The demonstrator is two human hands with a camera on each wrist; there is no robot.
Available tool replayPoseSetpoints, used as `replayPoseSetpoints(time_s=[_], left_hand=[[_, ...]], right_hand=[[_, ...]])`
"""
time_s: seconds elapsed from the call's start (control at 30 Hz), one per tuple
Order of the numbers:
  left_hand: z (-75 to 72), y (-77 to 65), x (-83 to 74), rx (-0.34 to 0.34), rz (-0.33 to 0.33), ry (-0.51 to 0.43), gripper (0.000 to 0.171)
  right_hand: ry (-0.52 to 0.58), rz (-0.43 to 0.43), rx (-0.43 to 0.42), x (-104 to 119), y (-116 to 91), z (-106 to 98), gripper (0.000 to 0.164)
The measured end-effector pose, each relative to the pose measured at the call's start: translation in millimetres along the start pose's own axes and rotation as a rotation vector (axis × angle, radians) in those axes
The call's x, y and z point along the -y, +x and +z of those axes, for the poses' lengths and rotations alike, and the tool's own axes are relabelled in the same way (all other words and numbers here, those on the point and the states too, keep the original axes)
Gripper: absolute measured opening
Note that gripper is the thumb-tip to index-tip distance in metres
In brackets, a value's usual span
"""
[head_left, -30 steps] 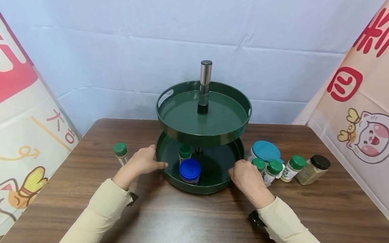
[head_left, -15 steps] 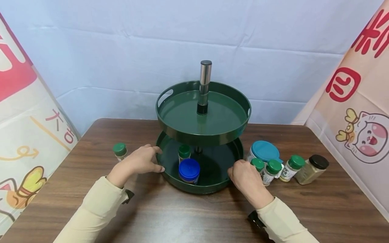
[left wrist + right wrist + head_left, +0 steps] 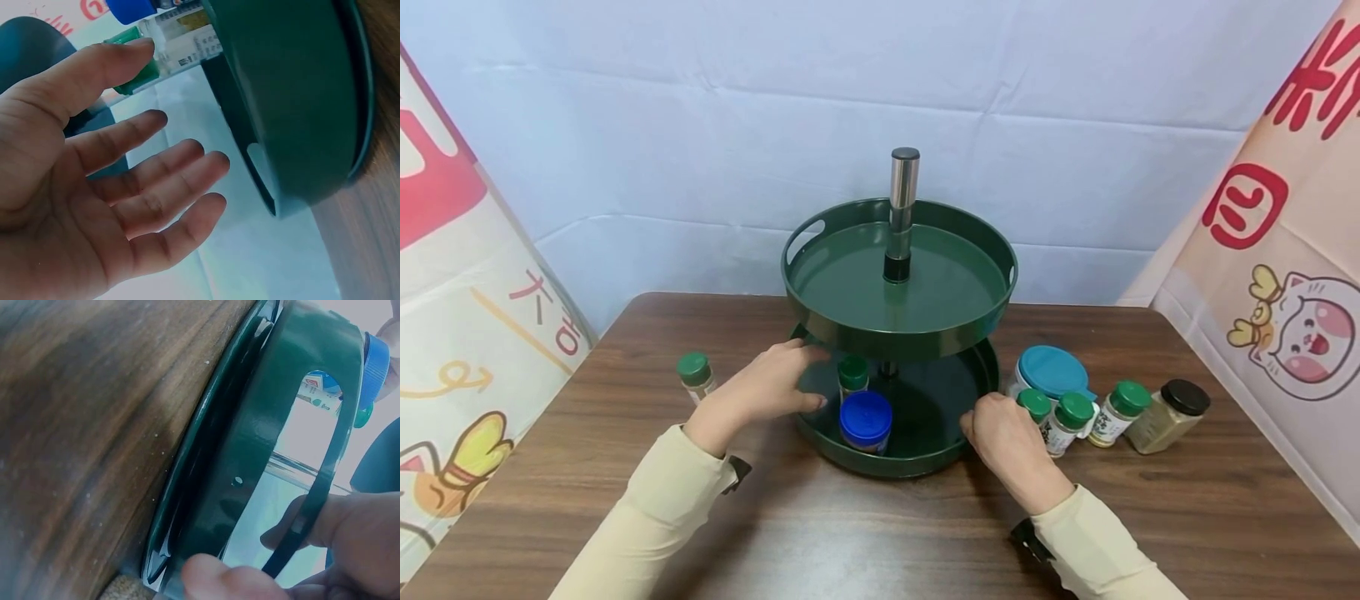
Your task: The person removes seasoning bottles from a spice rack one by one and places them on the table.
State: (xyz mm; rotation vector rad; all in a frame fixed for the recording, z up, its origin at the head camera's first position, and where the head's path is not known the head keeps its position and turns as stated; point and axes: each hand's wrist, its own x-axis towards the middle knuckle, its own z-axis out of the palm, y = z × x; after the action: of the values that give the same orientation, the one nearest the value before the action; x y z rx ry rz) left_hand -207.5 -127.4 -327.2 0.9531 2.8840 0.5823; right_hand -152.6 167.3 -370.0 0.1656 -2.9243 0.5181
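Observation:
A dark green two-tier round tray stand [image 3: 898, 333] stands on the table. On its lower tray [image 3: 925, 462] are a green-capped spice bottle [image 3: 853, 375] and a blue-lidded jar [image 3: 867, 421]. My left hand [image 3: 767, 385] is spread over the left rim of that tray, beside the green-capped bottle. Nothing lies between its fingers; in the left wrist view its thumb [image 3: 128, 61] overlaps the bottle's cap. On the right, my right hand [image 3: 1007, 442] grips the lower tray's rim at the handle slot, with fingers [image 3: 231, 584] against the wall.
Right of the stand are a teal-lidded container [image 3: 1054, 372], several green-capped spice bottles [image 3: 1108, 417] and a black-capped jar [image 3: 1168, 417]. Another green-capped bottle [image 3: 695, 377] stands at the left, partly behind my left hand. A metal post [image 3: 901, 208] rises through the upper tray.
My left hand has left the lower tray's left rim and moved inward, toward the green-capped bottle in the tray. The right hand stays on the rim.

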Motion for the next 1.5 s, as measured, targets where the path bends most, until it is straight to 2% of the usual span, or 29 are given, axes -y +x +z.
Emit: replayPoseSetpoints(time_s=[0.33, 0.57, 0.73, 0.87, 1.2, 1.37, 1.5], left_hand=[[-0.1, 12.2, -9.0, -0.042, 0.104, -0.006, 0.054], [5.2, 17.9, -16.5, -0.059, 0.170, -0.082, 0.064], [8.5, 22.2, -19.6, -0.059, 0.228, -0.060, 0.051], [10.9, 25.3, -20.6, -0.085, 0.279, -0.048, 0.044], [10.0, 25.6, -20.1, -0.081, 0.276, -0.078, 0.046], [5.4, 22.7, -15.9, -0.109, 0.277, -0.140, 0.049], [-2.0, 16.1, -10.7, -0.131, 0.246, -0.120, 0.044]], right_hand=[[-0.009, -0.030, -0.016, -1, -2, 1, 0.033], [-0.025, -0.035, -0.024, 0, -1, 2, 0.034], [-0.022, -0.016, -0.015, 0, -1, 2, 0.034], [-0.016, -0.010, -0.010, 1, -1, 1, 0.033], [-0.013, -0.016, -0.001, 2, -2, 0, 0.034], [-0.028, -0.030, -0.007, 1, -2, 0, 0.033], [-0.024, -0.027, -0.001, 1, -2, 1, 0.034]])
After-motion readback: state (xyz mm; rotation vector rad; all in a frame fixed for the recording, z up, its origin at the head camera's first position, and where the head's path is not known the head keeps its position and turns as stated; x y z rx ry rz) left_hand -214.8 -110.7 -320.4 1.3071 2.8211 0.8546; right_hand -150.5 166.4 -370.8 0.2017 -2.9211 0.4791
